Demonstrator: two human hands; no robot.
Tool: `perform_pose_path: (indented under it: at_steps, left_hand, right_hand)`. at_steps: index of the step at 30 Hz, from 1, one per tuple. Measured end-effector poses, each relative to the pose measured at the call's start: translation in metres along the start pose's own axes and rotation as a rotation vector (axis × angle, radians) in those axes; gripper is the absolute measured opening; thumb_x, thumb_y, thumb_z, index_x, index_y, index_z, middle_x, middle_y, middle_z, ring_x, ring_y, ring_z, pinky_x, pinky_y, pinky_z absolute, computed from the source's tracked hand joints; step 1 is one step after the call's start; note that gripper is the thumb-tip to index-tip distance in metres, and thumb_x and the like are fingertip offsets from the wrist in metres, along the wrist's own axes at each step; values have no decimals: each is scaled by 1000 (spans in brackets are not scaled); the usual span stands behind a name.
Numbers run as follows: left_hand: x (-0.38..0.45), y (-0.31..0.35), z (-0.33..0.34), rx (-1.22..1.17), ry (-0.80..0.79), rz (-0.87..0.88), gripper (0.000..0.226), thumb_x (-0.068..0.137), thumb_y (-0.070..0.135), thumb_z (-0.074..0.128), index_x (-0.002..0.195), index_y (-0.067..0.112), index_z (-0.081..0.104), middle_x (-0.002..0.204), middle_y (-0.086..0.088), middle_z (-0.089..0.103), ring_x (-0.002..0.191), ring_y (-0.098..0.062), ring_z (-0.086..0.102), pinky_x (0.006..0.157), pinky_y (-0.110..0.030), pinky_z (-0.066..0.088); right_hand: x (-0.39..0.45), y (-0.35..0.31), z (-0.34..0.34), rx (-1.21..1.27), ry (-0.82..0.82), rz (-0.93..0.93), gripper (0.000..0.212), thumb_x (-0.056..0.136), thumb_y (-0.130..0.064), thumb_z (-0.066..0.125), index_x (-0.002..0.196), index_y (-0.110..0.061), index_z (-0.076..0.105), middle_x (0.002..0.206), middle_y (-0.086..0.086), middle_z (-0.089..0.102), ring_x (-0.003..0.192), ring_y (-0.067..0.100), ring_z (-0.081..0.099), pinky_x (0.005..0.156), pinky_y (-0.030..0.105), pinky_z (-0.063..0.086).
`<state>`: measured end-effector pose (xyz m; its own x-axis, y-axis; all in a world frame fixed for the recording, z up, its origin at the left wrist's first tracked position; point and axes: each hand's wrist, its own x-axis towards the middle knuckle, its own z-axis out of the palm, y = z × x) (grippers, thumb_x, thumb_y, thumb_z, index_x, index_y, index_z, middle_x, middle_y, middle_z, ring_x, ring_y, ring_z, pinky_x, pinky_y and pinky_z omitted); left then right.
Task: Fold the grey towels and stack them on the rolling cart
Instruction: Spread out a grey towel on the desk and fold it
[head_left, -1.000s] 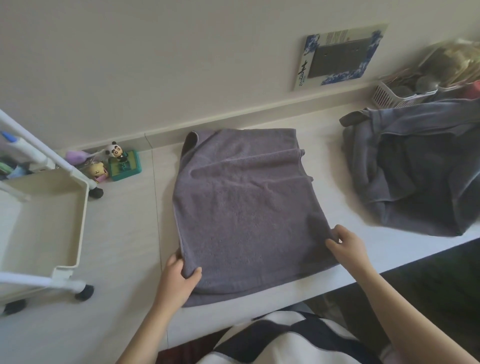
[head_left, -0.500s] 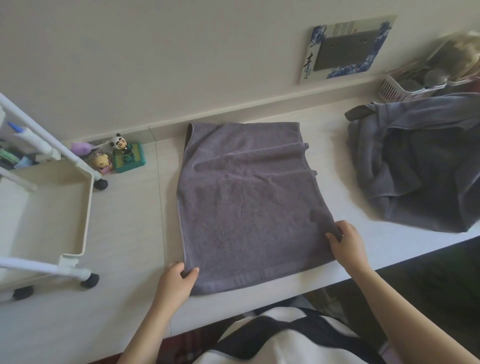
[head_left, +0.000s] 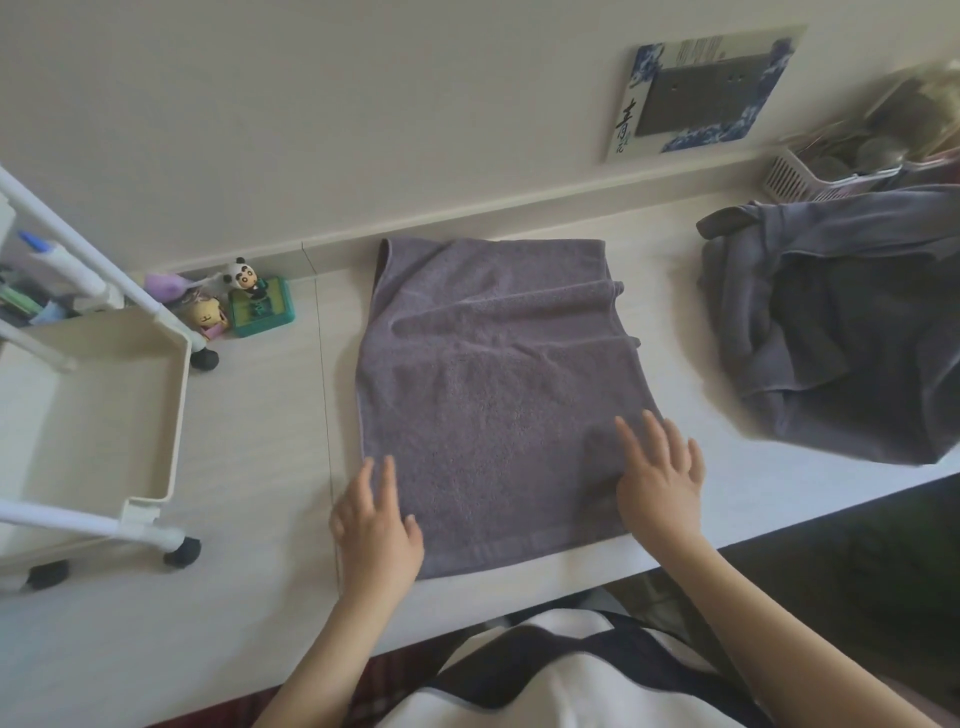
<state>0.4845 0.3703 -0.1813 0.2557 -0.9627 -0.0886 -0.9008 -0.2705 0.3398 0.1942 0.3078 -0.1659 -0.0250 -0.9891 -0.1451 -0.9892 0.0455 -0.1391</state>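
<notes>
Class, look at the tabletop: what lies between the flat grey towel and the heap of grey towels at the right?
In the head view, only bare pale tabletop separates the flat towel from the heap; nothing stands there.

Your pale desk (head_left: 249, 441) carries the folded grey towel (head_left: 493, 395) mid-surface. Crumpled towel pile (head_left: 841, 343) far right, rolling cart (head_left: 104, 415) left, small figurines (head_left: 244, 301) far left.

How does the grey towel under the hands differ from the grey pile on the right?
The flat towel lies spread and smoothed in a rough rectangle; the heaped pile is crumpled. Both hands, left hand and right hand, rest on the flat towel; nothing touches the heaped pile. Both are grey terry on the same table.
</notes>
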Motion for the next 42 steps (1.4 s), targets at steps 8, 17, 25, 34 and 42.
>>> perform_pose_path:
  at_steps: [8, 17, 25, 34, 42]
  left_hand:
    - [15, 6, 33, 274, -182, 259, 67, 96, 56, 9, 147, 20, 31, 154, -10, 29, 141, -28, 23, 114, -49, 6]
    - [54, 36, 24, 110, -59, 244, 60, 88, 45, 35, 136, 11, 50, 145, -17, 42, 135, -37, 37, 113, -51, 21]
    - [71, 35, 17, 83, 74, 344, 41, 86, 39, 42, 107, 14, 67, 106, -2, 63, 96, -28, 60, 86, -41, 41]
    - [106, 47, 40, 279, -107, 442, 67, 89, 50, 37, 149, 24, 28, 157, -9, 21, 144, -33, 15, 111, -57, 12]
    - [149, 67, 25, 37, 163, 366, 42, 86, 40, 45, 115, 17, 66, 114, -5, 63, 100, -29, 59, 94, -41, 31]
  right_hand:
    - [6, 0, 36, -101, -126, -172, 62, 82, -66, -12, 139, -44, -21, 150, -11, -23, 137, 10, -26, 113, 34, -21]
    - [33, -18, 20, -5, -72, -196, 64, 89, -51, 8, 148, -31, 23, 157, -2, 15, 146, 22, 8, 117, 35, -6]
    - [45, -20, 0, -41, 317, -321, 35, 86, -38, 40, 66, -18, 61, 64, -2, 55, 62, 27, 52, 71, 35, 31]
    - [94, -22, 28, -55, -93, -324, 55, 98, -53, 16, 146, -30, 28, 150, -1, 33, 139, 28, 30, 115, 41, 8]
    - [143, -40, 3, 80, 194, -279, 41, 88, -44, 37, 103, -19, 67, 108, 2, 63, 99, 26, 54, 94, 37, 29]
